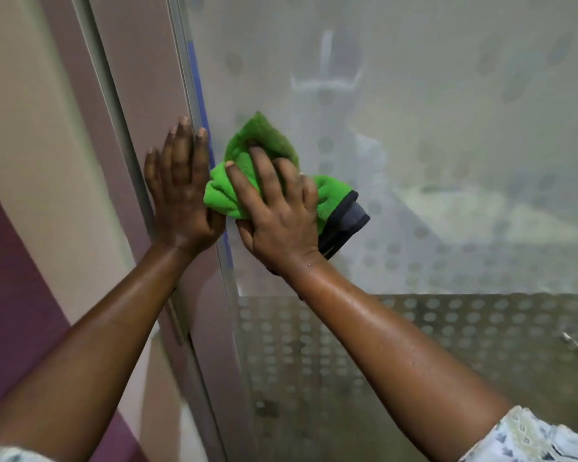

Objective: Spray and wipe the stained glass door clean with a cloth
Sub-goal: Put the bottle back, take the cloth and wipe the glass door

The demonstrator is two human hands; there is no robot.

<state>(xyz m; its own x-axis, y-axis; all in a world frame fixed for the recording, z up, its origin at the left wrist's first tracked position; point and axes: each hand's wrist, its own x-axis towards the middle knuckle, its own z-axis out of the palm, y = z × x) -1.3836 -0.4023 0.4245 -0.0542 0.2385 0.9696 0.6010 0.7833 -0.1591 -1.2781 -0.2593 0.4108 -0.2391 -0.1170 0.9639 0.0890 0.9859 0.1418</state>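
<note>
Cloth [257,151]: green with a dark hem, bunched into a wad and pressed against the glass door [431,145] close to the door's left edge.
Right hand [277,211]: fingers spread and bent over the wad, thumb hooked under it, so it grips the cloth and pushes it into the door's pane.
Why bunched: a thick wad likely gives the palm something to bear on and puts firm pressure on one patch of stain.
Left hand [181,188]: flat, fingers straight and together, holding nothing; it rests on the frame [167,95] just left of the door's edge, fingertips reaching the blue strip [197,78] along that edge.
Why braced: this probably steadies the body, and perhaps the door, against the push of the wiping hand.
Glass door surface: hazy and smeared around the cloth; a dotted band [414,345] runs across the door's lower part, below both hands.
Step in hand: wiping, judged from the cloth's contact; much of the door looks cloudy and not yet done.
Count, hands: two.
Count, cloths: one.
Count, doors: one.
Count, spray bottles: none in view.
Count, sleeves [531,438]: two patterned cuffs, at the bottom corners, well below the door's wiped patch.
</note>
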